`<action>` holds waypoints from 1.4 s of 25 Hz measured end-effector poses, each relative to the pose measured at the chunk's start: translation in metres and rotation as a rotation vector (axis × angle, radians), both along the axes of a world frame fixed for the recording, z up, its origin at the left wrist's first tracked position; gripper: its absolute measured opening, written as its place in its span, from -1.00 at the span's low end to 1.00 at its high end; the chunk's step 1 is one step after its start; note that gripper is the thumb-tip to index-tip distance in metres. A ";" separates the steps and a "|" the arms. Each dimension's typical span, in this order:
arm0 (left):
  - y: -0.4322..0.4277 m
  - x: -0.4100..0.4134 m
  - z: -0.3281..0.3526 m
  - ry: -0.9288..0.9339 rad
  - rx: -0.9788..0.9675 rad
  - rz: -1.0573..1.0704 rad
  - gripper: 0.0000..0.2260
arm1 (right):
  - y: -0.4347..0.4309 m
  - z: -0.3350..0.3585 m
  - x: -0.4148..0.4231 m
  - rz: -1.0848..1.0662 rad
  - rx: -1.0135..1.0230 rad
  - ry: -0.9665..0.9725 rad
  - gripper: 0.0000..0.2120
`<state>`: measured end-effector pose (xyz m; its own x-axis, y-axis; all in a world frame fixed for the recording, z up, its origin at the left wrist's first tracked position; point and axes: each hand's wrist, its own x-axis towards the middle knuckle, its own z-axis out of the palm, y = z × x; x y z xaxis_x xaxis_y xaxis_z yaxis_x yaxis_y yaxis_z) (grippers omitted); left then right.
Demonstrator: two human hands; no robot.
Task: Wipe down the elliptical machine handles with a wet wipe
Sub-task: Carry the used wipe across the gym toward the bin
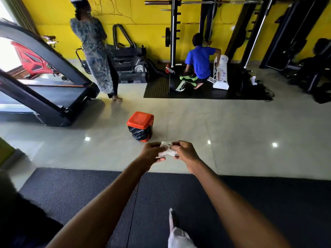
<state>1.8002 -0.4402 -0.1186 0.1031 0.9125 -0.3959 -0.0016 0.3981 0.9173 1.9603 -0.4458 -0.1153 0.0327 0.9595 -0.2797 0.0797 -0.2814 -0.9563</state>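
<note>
left hand, right hand, pinching crumpled white wet wipe

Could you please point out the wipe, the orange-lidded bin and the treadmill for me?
wipe (168,149), head view, its white middle.
bin (140,120), head view, the orange lid.
treadmill (59,96), head view, the dark belt.

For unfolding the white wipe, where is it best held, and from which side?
Probably hold the wipe by its two outer edges, left hand from the left, right hand from the right: it sits bunched between both hands' fingertips.
</note>
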 end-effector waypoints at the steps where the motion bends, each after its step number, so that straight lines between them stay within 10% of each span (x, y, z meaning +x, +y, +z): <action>1: 0.035 -0.004 -0.003 0.004 -0.004 0.011 -0.83 | 0.039 -0.006 -0.003 0.004 0.001 -0.004 -0.92; 15: 0.421 -0.129 -0.020 -0.052 -0.081 0.190 -0.88 | 0.454 -0.032 -0.122 0.189 -0.099 0.125 -0.94; 35: 0.906 -0.406 -0.175 0.201 -0.409 0.164 -0.94 | 0.886 -0.243 -0.383 -0.316 -0.438 0.039 -0.84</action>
